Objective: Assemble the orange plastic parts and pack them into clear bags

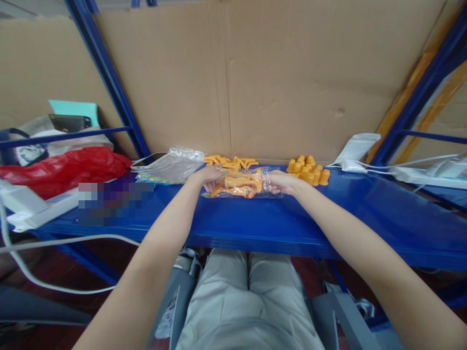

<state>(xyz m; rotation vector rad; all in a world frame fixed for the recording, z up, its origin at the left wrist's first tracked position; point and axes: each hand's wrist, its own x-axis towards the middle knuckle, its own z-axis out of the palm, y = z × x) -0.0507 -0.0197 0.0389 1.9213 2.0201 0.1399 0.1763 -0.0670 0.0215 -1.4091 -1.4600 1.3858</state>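
Note:
A clear plastic bag [241, 184] with orange plastic parts inside lies on the blue table in front of me. My left hand [210, 177] has its fingers closed on the bag's left end. At the opposite end, my right hand [279, 182] grips the crinkled plastic. Just behind the bag is a heap of loose orange plastic pieces [229, 161], branching in shape. To the right of my right hand stand several small orange cup-shaped pieces [308, 170]. What each fingertip presses on is partly hidden by the plastic.
A stack of flat clear bags [168, 165] lies left of my hands, with a phone [153, 159] beside it. A red plastic bag [69, 167] and a white power strip [47, 209] are farther left. A white charger-like object [357, 153] with cables stands at right. Cardboard [226, 82] walls the back.

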